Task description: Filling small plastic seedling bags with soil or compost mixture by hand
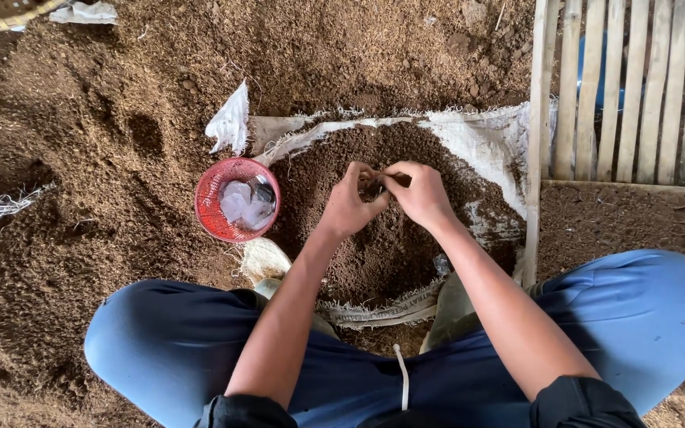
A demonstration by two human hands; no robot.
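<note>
My left hand (pixel 349 208) and my right hand (pixel 420 194) meet above an open white woven sack (pixel 485 143) filled with dark brown soil (pixel 390 246). Both hands pinch a small brown item (pixel 375 181) between the fingertips; it is too small to tell what it is. I sit with knees apart in blue trousers, the sack between my legs.
A small red plastic basket (pixel 208 208) holding clear plastic pieces stands left of the sack. Loose brown husk-like litter covers the ground. A wooden slatted frame (pixel 628 95) stands at the right. A scrap of white sacking (pixel 230 123) lies behind the basket.
</note>
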